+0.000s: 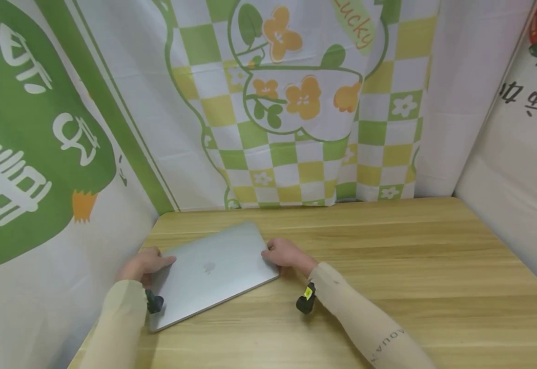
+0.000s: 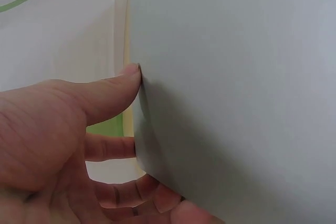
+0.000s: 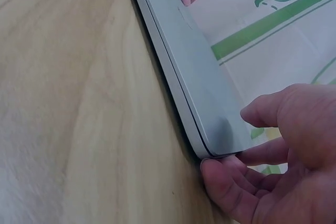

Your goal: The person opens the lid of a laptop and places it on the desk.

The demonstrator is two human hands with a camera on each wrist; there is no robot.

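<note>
silver in colour: in the head view, see closed laptop [image 1: 218,287] at left part of wood-grain counter [image 1: 388,287], logo [image 1: 209,267] upward. note left grip [image 1: 147,261] pinching left short edge, right grip [image 1: 287,253] pinching opposite edge. in the left wrist view, observe thumb [image 2: 113,95] against lid [image 2: 236,77] margin, fingers [image 2: 126,192] curled near corner. in the right wrist view, observe fingertips [image 3: 216,174] at laptop corner; treat contact with counter as undetermined.

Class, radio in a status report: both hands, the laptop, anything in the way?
Left hand gripping laptop at left edge. Right hand holding right edge. Lid closed, logo up. No obstruction visible.
</note>
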